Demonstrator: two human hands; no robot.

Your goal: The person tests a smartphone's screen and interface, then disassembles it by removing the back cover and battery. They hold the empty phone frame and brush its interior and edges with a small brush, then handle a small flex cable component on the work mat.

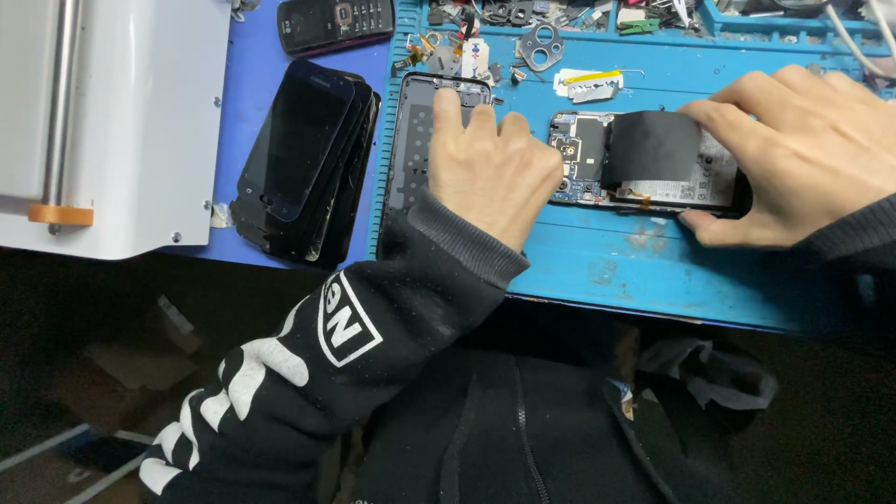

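An opened phone (644, 163), its back cover off, is lying flat on the blue work mat (653, 271), near the mat's centre and at about two o'clock from the middle of the view. A bare circuit board is showing at its left end, and a black sheet (651, 147) is covering its middle. The right hand (803, 159) is reaching in from three o'clock and pinching the phone's right end, with the thumb pressing the near edge and the fingers curling over the far edge and onto the black sheet. The left hand (490, 168) is resting at twelve o'clock from the view's centre, palm down, with its knuckle side just beside the phone's left end; whether it is touching the phone cannot be told. Its fingers are lying close together and stretched out flat on a dark phone frame (415, 149), gripping nothing. At ten o'clock, a stack of dark phone screens (303, 159) is sitting on the blue table beside a white machine (121, 121). Small loose parts (541, 47) are cluttering the mat's far edge at twelve o'clock.
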